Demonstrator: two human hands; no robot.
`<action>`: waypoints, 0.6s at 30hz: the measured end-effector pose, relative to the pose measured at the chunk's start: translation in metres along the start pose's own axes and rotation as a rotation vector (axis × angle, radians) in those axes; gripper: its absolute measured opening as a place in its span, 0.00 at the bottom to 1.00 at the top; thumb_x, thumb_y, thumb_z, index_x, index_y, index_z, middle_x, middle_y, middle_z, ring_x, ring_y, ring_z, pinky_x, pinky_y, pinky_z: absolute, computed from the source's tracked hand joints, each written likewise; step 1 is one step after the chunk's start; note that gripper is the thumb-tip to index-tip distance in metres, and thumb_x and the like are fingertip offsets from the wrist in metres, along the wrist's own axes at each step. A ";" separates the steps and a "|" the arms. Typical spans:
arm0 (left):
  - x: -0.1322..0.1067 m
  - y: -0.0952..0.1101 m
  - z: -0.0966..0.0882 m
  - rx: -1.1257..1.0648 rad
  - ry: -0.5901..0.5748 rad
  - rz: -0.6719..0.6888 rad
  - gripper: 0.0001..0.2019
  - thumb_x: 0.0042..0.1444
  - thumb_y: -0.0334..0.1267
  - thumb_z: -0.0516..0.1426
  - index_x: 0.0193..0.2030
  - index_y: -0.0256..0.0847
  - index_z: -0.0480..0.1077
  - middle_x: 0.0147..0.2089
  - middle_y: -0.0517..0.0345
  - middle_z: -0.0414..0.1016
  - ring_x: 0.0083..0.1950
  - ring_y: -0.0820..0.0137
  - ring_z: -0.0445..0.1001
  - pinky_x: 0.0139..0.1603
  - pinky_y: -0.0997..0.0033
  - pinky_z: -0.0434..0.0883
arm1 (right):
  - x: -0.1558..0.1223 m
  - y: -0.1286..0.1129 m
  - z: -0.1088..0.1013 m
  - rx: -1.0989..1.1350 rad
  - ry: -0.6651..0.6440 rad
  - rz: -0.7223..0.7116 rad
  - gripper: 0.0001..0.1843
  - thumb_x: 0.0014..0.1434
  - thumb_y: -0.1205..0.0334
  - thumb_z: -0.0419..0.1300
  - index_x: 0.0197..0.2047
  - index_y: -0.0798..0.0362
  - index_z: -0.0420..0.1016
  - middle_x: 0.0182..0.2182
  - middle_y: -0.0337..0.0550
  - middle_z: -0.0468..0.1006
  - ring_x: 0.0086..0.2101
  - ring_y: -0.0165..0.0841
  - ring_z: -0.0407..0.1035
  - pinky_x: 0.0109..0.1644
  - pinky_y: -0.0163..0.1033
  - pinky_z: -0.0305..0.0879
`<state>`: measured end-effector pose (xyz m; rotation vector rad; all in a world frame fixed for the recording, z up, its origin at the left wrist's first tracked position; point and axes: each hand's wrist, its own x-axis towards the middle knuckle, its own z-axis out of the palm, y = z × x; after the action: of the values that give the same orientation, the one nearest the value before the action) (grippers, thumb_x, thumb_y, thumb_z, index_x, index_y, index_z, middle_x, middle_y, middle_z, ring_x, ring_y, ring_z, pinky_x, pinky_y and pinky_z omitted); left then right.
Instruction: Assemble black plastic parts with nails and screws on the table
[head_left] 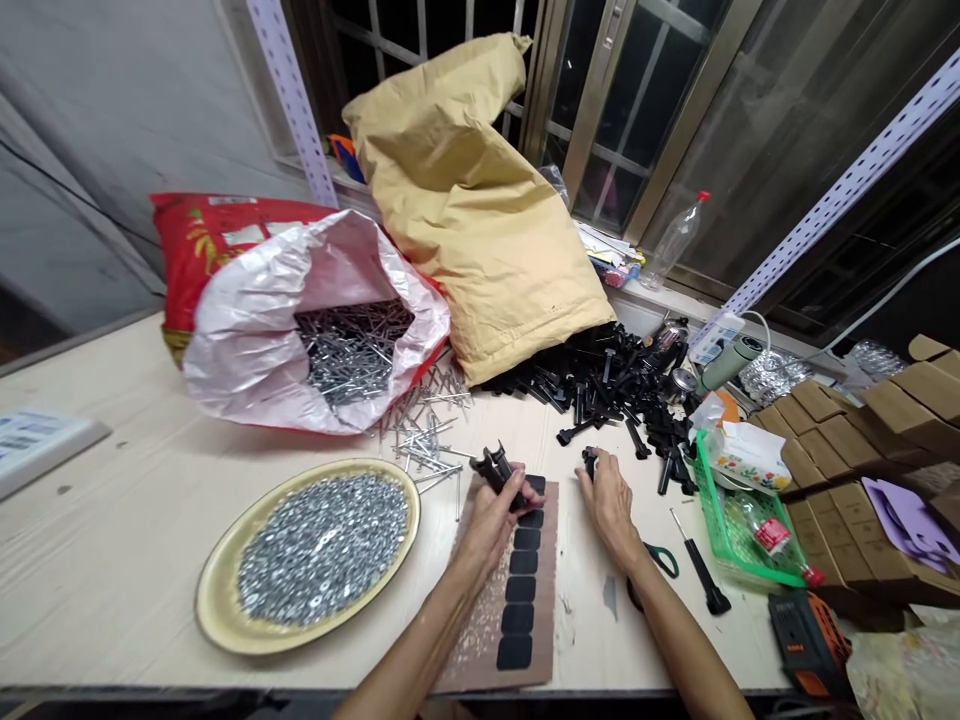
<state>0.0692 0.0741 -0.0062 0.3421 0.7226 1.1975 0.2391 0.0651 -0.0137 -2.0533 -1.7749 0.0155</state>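
Note:
My left hand (491,520) is closed around a black plastic part (495,468) with forked ends, held above a brown board (541,625). A column of black square pads (518,590) lies on that board. My right hand (611,505), to the right of the board, has its fingers curled on a small black plastic piece (589,462); most of it is hidden by the fingers. Beyond both hands, a heap of black plastic parts (577,385) spills out from under a tan paper sack (495,250). Loose long screws or nails (427,440) lie just past my left hand.
A yellowish oval dish (217,610) of metal washers stands left, before a red and white bag (247,340) of long metal fasteners. Right are scissors (661,560), a screwdriver-like tool (703,570), a green basket (724,530), cardboard boxes (847,520) and an orange-black battery pack (810,640).

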 end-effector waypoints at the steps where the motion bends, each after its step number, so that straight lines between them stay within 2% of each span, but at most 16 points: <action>1: -0.001 0.000 0.000 0.021 0.006 0.003 0.23 0.33 0.46 0.69 0.33 0.38 0.68 0.18 0.67 0.69 0.22 0.74 0.71 0.35 0.66 0.75 | 0.004 0.008 0.002 -0.053 -0.018 0.038 0.18 0.60 0.62 0.52 0.54 0.54 0.64 0.42 0.48 0.72 0.38 0.38 0.71 0.38 0.41 0.68; 4: -0.002 0.001 0.001 0.052 0.021 -0.009 0.23 0.31 0.46 0.70 0.31 0.37 0.67 0.22 0.62 0.74 0.25 0.71 0.74 0.35 0.66 0.74 | 0.020 0.017 0.006 -0.152 -0.012 0.046 0.22 0.59 0.68 0.51 0.57 0.54 0.61 0.43 0.48 0.73 0.42 0.38 0.69 0.42 0.41 0.66; 6: -0.003 0.001 0.001 0.064 0.022 -0.017 0.24 0.31 0.46 0.70 0.32 0.37 0.66 0.25 0.59 0.76 0.28 0.69 0.76 0.36 0.65 0.74 | 0.037 0.016 0.004 -0.263 -0.037 -0.053 0.23 0.60 0.70 0.48 0.59 0.55 0.60 0.45 0.50 0.72 0.45 0.38 0.66 0.46 0.41 0.63; 9: -0.003 0.000 0.000 0.081 0.004 -0.008 0.26 0.32 0.45 0.69 0.38 0.37 0.67 0.22 0.63 0.74 0.27 0.70 0.75 0.37 0.66 0.74 | 0.065 0.014 -0.005 -0.405 -0.191 -0.244 0.20 0.63 0.71 0.46 0.56 0.54 0.67 0.43 0.52 0.73 0.45 0.39 0.62 0.48 0.42 0.59; 11: -0.002 0.000 0.000 0.086 -0.009 -0.006 0.27 0.33 0.45 0.69 0.41 0.37 0.67 0.21 0.64 0.73 0.27 0.70 0.75 0.36 0.66 0.74 | 0.082 0.014 -0.010 -0.418 -0.269 -0.311 0.17 0.63 0.70 0.47 0.50 0.52 0.72 0.41 0.50 0.73 0.44 0.39 0.62 0.47 0.41 0.59; 14: -0.001 -0.001 -0.001 0.081 -0.024 -0.012 0.26 0.35 0.44 0.68 0.41 0.37 0.68 0.27 0.58 0.76 0.29 0.69 0.76 0.35 0.66 0.74 | 0.098 0.016 -0.012 -0.411 -0.334 -0.356 0.12 0.62 0.70 0.51 0.43 0.52 0.75 0.42 0.48 0.73 0.44 0.37 0.62 0.43 0.37 0.59; 18: 0.001 -0.003 -0.002 0.080 -0.034 -0.011 0.25 0.37 0.44 0.68 0.43 0.37 0.70 0.35 0.50 0.78 0.33 0.66 0.78 0.34 0.65 0.75 | 0.104 0.015 -0.013 -0.405 -0.393 -0.355 0.12 0.60 0.72 0.53 0.42 0.51 0.74 0.41 0.46 0.73 0.42 0.36 0.65 0.37 0.34 0.59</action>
<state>0.0700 0.0739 -0.0103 0.4234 0.7432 1.1516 0.2758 0.1587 0.0205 -2.0653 -2.5460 -0.0531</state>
